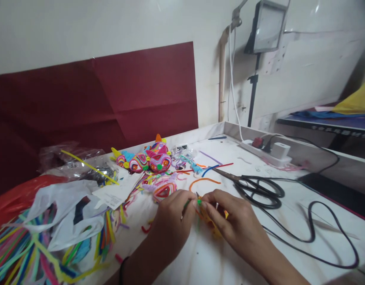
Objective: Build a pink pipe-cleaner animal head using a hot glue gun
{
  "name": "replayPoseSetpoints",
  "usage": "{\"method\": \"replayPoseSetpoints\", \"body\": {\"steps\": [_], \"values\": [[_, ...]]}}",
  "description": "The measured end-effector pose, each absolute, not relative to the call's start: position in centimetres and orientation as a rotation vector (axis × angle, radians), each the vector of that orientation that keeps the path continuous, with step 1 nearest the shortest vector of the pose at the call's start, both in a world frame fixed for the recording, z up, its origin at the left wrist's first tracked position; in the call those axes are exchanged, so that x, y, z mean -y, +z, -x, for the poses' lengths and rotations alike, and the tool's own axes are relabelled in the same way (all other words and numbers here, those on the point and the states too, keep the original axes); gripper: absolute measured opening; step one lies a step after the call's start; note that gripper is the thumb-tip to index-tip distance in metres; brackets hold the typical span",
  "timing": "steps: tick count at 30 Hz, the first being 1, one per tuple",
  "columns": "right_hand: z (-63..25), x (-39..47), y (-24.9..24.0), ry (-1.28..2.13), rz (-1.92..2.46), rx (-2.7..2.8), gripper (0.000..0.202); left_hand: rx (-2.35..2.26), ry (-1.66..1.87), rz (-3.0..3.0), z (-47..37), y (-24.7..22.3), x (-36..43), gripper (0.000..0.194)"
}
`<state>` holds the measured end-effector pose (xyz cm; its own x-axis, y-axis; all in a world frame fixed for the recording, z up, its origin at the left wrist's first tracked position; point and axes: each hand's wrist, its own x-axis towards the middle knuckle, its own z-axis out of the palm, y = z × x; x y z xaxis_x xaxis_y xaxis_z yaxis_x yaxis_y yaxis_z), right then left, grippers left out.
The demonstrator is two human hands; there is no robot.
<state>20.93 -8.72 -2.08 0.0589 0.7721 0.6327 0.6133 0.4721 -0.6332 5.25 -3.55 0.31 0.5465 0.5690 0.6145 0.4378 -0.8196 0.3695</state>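
Note:
Both my hands meet at the middle front of the white table. My left hand (176, 213) is closed in a pinch at the left side of a small bright green pipe cleaner piece (199, 202). Thumb and fingertips of my right hand (234, 215) close on the same piece from the other side. Some orange-yellow fuzzy material (215, 229) shows below my right fingers, partly hidden. Just behind the fingertips an orange pipe cleaner (201, 180) lies curved on the table. Beyond my left hand sits a pink striped fuzzy figure (165, 190) with a red centre.
Black-handled scissors (261, 190) lie right of my hands, beside a looping black cable (311, 225). Colourful figures (158, 160) cluster at the back. Many loose pipe cleaners (25, 253) and a white plastic bag (62, 198) are at left. A power strip (267, 153) sits back right.

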Motion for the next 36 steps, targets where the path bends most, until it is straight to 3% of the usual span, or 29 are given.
{"method": "replayPoseSetpoints", "body": {"steps": [16, 29, 33, 36], "values": [[-17.2, 8.2, -1.9, 0.684, 1.016, 0.905, 0.026, -0.939, 1.212, -1.852, -5.8, 0.1, 4.1, 0.015], [-16.9, 7.8, -1.9, 0.925, 0.923, 0.853, 0.035, -0.857, 1.214, -1.703, -5.7, 1.0, 4.3, 0.020], [-18.5, 7.6, -1.7, 0.777, 1.001, 1.058, 0.035, -0.896, 1.159, -1.794, -5.3, 1.1, 3.8, 0.019], [-19.6, 7.9, -1.2, 0.504, 1.084, 1.292, 0.024, -0.964, 1.145, -1.964, -5.2, 1.1, 3.7, 0.018]]}}
